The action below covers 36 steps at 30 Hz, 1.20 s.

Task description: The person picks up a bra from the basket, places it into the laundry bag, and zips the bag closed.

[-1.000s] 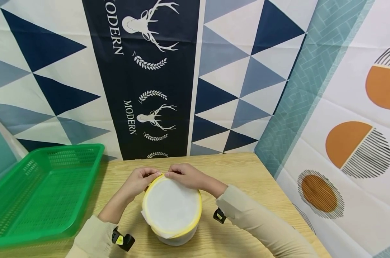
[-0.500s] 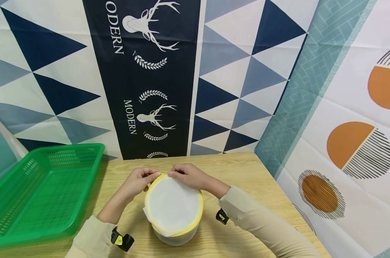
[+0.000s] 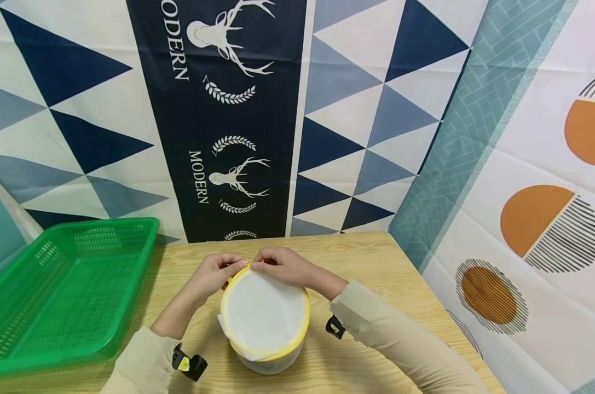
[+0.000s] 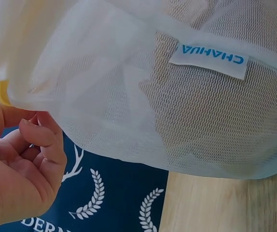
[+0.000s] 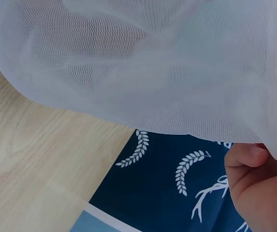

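Note:
A round white mesh laundry bag (image 3: 265, 312) with a yellow zipper edge (image 3: 307, 317) around its top stands on the table. In the left wrist view its see-through side carries a white label (image 4: 211, 59) with blue letters. At the far edge of the bag, my left hand (image 3: 211, 280) pinches the yellow edging between thumb and fingers. Right beside it, my right hand (image 3: 284, 268) pinches the same edging, its thumb on top. The two hands nearly meet. Whatever lies between the fingertips is hidden, and the mesh blurs the inside of the bag.
A green plastic basket (image 3: 149, 257) with slotted walls stands to the left. The wooden table (image 3: 361, 257) ends at the back against a patterned wall cloth (image 3: 238, 120), and a second printed cloth (image 3: 499, 306) hangs to the right.
The bag has shifted slightly to the right. My right hand slid a little right along the yellow edge, then came back toward the left hand, which keeps its hold with little movement.

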### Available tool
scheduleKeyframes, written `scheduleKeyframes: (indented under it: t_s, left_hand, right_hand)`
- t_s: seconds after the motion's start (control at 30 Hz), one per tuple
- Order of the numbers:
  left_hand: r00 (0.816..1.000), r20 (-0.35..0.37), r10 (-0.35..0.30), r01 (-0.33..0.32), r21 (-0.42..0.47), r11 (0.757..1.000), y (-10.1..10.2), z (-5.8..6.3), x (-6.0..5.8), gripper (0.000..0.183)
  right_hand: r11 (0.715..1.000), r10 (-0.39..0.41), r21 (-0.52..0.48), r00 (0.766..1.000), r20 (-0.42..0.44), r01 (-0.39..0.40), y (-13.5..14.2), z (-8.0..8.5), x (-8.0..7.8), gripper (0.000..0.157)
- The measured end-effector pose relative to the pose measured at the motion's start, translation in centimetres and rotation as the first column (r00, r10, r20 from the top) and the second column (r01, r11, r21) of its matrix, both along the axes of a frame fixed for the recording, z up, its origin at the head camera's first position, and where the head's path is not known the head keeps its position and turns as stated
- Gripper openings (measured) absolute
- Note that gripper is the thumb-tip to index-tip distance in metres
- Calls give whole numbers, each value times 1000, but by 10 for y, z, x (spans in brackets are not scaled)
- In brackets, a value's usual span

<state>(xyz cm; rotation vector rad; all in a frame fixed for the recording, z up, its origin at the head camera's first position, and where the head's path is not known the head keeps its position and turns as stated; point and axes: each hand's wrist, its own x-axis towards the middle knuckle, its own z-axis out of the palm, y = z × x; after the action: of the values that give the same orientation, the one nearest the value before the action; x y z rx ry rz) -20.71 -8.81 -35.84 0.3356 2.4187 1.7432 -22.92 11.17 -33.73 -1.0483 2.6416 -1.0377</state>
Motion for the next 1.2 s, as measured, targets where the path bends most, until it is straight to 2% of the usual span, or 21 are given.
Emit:
scheduleKeyframes:
  t_s: [0.83,1.2]
  left_hand:
    - [1000,-2,21,-21,5,1000,0,0,2,32]
    - [999,-7,33,-33,0,999,-2,-3,1,32]
  right_hand:
    - [1000,-20,-22,999,37,21,8,-2,-1,19]
    - [999,-20,-26,1000,12,21,11,-5,-4,21]
